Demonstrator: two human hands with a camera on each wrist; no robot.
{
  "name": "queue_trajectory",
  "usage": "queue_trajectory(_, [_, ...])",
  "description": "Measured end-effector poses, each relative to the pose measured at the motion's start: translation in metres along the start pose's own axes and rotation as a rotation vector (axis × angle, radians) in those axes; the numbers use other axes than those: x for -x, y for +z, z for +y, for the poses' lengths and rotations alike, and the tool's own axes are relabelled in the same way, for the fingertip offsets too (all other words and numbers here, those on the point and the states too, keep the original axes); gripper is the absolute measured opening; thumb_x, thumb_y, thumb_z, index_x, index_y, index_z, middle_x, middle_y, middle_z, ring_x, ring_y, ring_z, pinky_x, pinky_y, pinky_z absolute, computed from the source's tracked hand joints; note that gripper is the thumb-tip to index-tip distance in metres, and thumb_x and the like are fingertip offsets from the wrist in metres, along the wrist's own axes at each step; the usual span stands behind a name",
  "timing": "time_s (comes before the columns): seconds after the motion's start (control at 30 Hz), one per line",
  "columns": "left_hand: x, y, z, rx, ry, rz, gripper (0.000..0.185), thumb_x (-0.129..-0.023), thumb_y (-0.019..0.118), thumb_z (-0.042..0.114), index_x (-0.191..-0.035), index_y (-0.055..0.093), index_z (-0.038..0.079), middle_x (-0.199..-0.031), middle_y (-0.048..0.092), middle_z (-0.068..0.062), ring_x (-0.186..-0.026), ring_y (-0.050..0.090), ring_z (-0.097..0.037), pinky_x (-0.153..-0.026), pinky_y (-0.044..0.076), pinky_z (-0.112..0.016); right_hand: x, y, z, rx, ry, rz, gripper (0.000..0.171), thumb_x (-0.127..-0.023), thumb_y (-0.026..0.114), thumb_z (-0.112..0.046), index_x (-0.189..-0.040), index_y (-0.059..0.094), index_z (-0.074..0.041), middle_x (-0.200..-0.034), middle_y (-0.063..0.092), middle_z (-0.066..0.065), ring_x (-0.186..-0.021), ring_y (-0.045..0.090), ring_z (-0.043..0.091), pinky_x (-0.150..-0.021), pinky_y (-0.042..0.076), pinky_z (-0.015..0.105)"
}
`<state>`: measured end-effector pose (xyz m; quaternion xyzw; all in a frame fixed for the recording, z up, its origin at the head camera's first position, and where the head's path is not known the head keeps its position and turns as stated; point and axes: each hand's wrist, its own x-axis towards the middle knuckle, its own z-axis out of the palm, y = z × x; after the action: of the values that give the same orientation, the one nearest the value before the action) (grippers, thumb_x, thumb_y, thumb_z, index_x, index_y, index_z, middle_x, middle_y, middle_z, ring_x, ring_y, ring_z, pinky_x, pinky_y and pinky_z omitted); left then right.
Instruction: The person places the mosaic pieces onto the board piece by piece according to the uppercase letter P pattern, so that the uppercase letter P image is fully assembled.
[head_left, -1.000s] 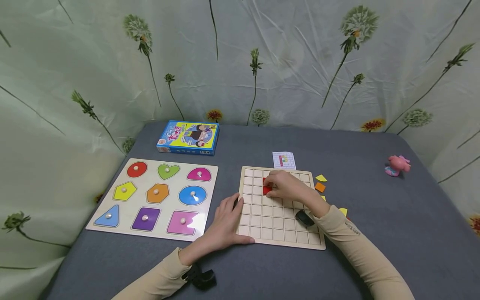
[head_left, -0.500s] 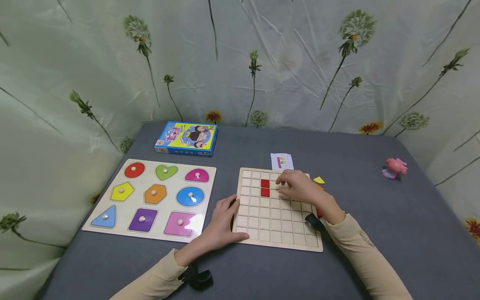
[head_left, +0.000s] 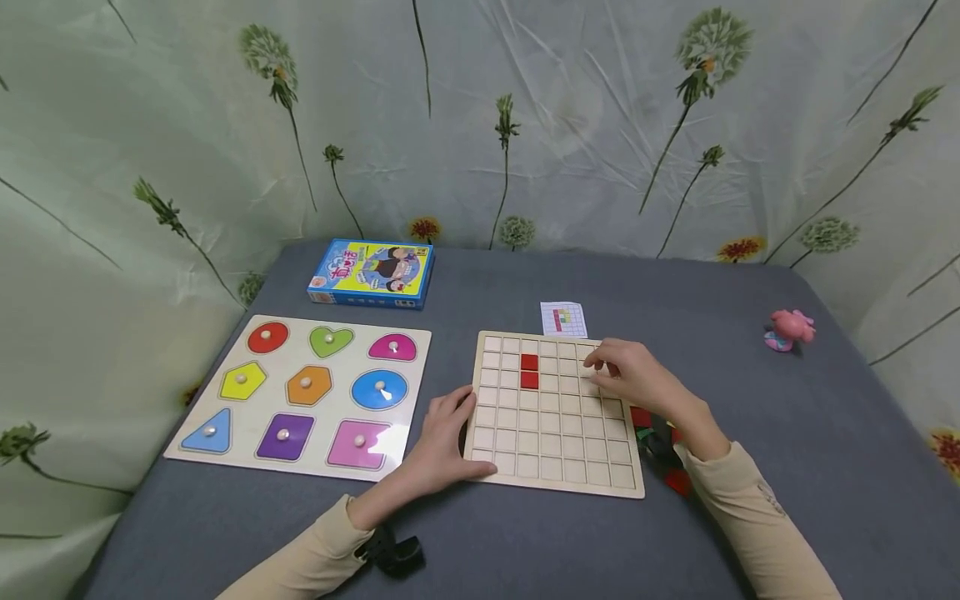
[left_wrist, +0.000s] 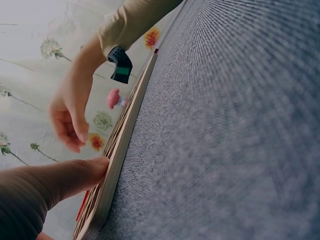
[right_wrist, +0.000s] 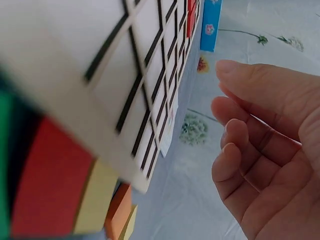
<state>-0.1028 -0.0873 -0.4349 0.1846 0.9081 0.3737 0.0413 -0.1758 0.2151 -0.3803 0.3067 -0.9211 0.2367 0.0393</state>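
A wooden grid board (head_left: 551, 447) lies on the table in the head view, with two red square tiles (head_left: 529, 380) set one above the other in its cells. My left hand (head_left: 444, 437) rests along the board's left side, its thumb (left_wrist: 82, 175) touching the near edge. Over the board's right part hovers my right hand (head_left: 648, 383); its fingers are loosely bent, and the right wrist view shows nothing between thumb and fingertips. Beside the board's right edge lie coloured pieces, among them red (right_wrist: 50, 185), yellow (right_wrist: 95, 200) and orange (right_wrist: 119, 212) ones, partly hidden by the right arm.
A knobbed shape puzzle (head_left: 273, 387) lies left of the board. Behind it is a blue and yellow box (head_left: 371, 273). A small printed grid card (head_left: 564, 320) lies at the board's far edge. A pink toy figure (head_left: 791, 328) stands at the far right.
My right hand has left the red tiles and moved right across the board, uncovering both tiles. My left hand stays at the board's left edge.
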Motion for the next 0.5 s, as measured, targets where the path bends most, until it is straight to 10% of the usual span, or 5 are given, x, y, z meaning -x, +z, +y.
queue_trajectory(0.5, [0.0,-0.002,0.003,0.027,-0.032,0.0,0.1,-0.062,0.085,0.035,-0.143,0.036,0.002,-0.148,0.034,-0.014,-0.128,0.03,-0.032,-0.102,0.03,-0.055,0.036,-0.013,0.024,-0.017,0.05,-0.036,0.012,-0.076,0.073,-0.005,-0.088,0.069,-0.008,-0.073,0.058,-0.005,-0.062,0.039,-0.003,-0.056,0.037,0.019])
